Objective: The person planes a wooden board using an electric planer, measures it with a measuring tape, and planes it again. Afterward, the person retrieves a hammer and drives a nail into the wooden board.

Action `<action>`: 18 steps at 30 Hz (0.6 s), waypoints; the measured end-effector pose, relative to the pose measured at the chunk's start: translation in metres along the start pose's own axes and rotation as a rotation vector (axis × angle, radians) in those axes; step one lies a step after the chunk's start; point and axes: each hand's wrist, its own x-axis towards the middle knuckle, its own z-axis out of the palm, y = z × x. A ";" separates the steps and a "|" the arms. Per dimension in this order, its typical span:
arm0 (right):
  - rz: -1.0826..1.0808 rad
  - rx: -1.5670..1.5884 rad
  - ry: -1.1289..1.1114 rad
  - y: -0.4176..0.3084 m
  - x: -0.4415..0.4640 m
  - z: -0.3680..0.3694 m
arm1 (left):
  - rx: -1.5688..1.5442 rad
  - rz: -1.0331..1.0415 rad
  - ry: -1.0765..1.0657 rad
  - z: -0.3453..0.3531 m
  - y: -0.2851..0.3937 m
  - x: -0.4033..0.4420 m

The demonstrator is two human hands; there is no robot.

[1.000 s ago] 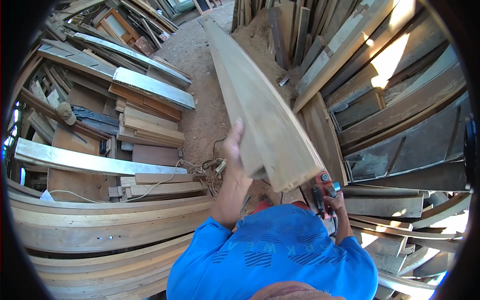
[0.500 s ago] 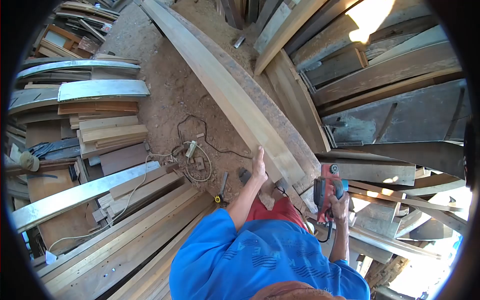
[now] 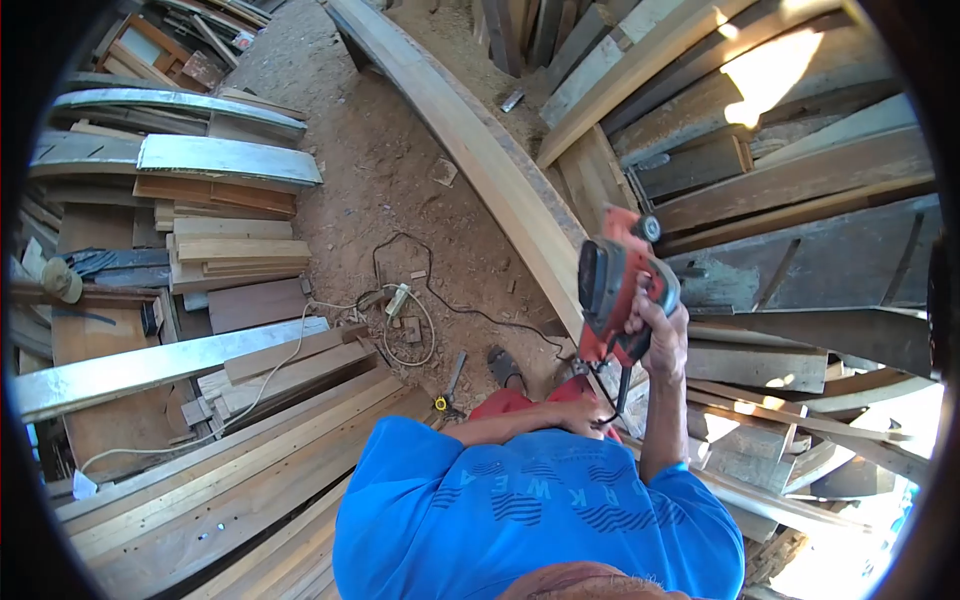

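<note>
My right hand (image 3: 660, 338) is wrapped round the handle of a red electric hand planer (image 3: 622, 285). The planer is raised above the near end of a long pale wooden beam (image 3: 500, 185), its flat dark base turned toward the left. A black power cord (image 3: 622, 395) hangs from the planer down to my left hand (image 3: 585, 412). That hand is drawn in low against my red shorts, at the cord, and its fingers are too small and partly hidden to make out.
On the dirt floor lie a white power strip (image 3: 397, 300) with looped cable, and a yellow tape measure (image 3: 441, 403). Stacked boards (image 3: 240, 250) fill the left side. More planks (image 3: 800, 180) lean and lie along the right.
My left hand has left the beam's near end and come back to my lap by the cord. My right hand has lifted the planer forward and left, tilting it. The view has shifted slightly.
</note>
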 end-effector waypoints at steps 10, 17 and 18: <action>0.001 -0.757 -0.429 0.024 0.130 0.020 | 0.461 -0.956 1.290 -0.130 -0.040 -0.257; 0.135 -0.668 -0.362 0.124 0.212 -0.006 | 0.386 -1.068 1.486 -0.120 -0.109 -0.290; 0.206 -0.726 -0.336 0.128 0.221 -0.004 | 0.382 -1.080 1.449 -0.118 -0.124 -0.291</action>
